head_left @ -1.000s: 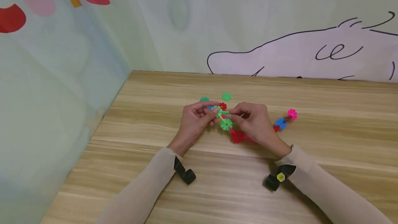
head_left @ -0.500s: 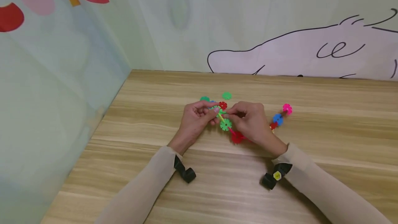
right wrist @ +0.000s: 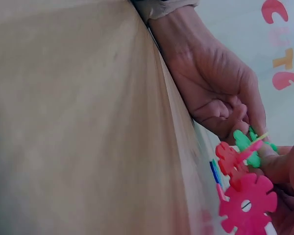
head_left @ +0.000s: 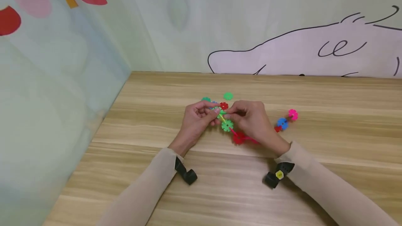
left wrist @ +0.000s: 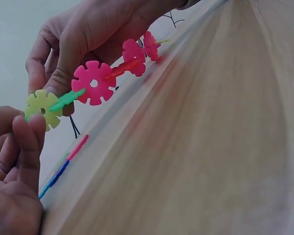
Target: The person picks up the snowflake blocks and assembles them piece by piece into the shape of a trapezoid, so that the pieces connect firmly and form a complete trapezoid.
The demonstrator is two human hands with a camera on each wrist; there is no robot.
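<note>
My left hand [head_left: 194, 120] pinches the upper end of a chain of notched plastic discs between thumb and fingers. Opposite it, my right hand [head_left: 252, 121] pinches a green disc [head_left: 221, 112] at that same end; the fingers partly hide the joint. From there the chain runs through a yellow disc seen edge-on, a green disc [head_left: 227, 126] and a red disc [head_left: 239, 138]. It passes behind my right hand and comes out at a blue disc [head_left: 282, 123] and a pink disc [head_left: 293, 114]. A large pink disc [right wrist: 247, 205] of the chain shows close up in the right wrist view.
Just beyond the hands, loose discs lie on the wooden table [head_left: 150, 114]: a light green disc [head_left: 228, 96], a dark green disc [head_left: 206, 99], a red disc [head_left: 224, 106] and a partly covered blue one. A wall [head_left: 169, 27] with printed drawings borders the table's back and left.
My right hand has shifted slightly left, closer to the left fingertips. The chain's right end swung left and then back. The left hand stays nearly in place.
</note>
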